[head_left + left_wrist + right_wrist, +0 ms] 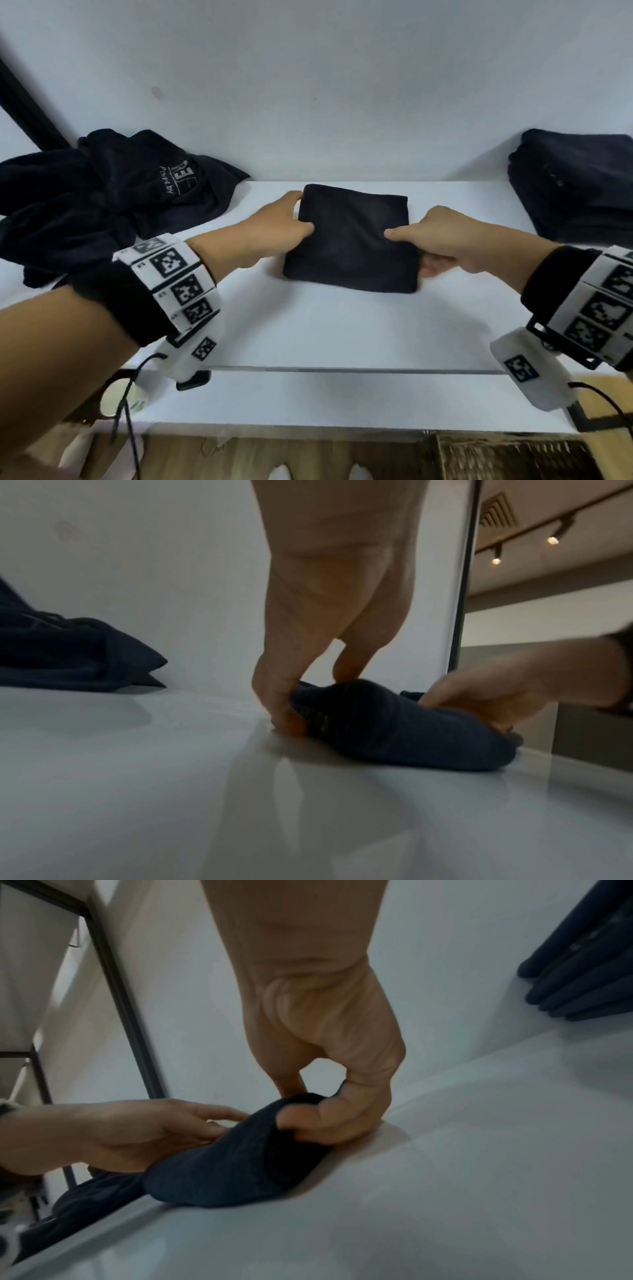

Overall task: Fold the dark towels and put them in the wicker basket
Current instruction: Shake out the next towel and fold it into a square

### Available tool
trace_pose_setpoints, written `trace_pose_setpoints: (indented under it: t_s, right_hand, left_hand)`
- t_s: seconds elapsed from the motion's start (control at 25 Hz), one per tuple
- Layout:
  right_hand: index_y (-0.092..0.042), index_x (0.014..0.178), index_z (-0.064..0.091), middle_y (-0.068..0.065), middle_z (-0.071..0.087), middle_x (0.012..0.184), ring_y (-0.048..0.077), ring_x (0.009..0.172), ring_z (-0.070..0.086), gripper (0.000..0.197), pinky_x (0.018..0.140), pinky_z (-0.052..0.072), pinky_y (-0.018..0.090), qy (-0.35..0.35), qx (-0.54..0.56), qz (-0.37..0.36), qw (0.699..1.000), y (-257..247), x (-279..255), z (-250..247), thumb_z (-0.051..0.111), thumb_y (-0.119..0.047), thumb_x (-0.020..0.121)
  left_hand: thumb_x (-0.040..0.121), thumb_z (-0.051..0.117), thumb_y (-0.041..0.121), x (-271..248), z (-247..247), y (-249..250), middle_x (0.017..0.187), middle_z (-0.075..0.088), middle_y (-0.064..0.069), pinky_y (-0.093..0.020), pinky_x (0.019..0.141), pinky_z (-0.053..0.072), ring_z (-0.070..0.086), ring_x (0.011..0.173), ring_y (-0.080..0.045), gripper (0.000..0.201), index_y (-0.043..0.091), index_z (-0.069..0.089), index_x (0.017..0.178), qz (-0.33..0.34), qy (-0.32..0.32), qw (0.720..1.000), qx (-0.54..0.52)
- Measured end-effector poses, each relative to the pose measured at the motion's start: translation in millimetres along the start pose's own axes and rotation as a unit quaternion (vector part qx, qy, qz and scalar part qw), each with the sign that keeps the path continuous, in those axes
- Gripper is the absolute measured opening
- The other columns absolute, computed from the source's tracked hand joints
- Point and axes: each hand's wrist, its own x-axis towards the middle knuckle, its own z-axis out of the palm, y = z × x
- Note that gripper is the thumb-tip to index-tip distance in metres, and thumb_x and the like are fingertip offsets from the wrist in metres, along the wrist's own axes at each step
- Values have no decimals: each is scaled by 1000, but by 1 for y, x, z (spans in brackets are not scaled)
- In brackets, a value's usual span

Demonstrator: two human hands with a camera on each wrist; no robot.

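Towels (102,195) lie heaped at left on the table (308,329). Left hand (274,229) and right hand (442,236) pinch opposite edges of the folded towel (352,240) at centre. Stack (575,185) at right; basket (513,459) below.

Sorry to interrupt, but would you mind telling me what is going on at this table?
A person is folding dark towels. Both hands grip a folded towel on the white table: the left hand at its left edge, the right hand at its right. An unfolded pile lies to the left, a folded stack to the right. The wicker basket sits below.
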Motion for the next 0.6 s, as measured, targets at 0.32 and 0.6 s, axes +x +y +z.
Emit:
trace_pose_setpoints:
  t_s: [0.32, 0.6]
  right_hand:
    - [-15, 82, 60, -4, 62, 51, 11, 41, 58, 23, 43, 48, 20, -62, 131, 94, 985, 25, -12, -27, 69, -36, 86]
    - [-22, 94, 72, -1, 77, 93, 24, 93, 72, 33, 91, 55, 44, 114, 185, -61, 974, 49, -28, -117, 67, -51, 81]
  left_hand:
    - [90, 61, 4, -8, 32, 49, 127, 54, -10, -37, 79, 52, 58, 87, -26, 64, 31, 27, 138, -54, -109, 969, -213]
    - [87, 63, 6, 0, 65, 138, 125, 56, -3, -33, 76, 55, 63, 98, -20, 52, 28, 47, 131, 120, -87, 962, -228]
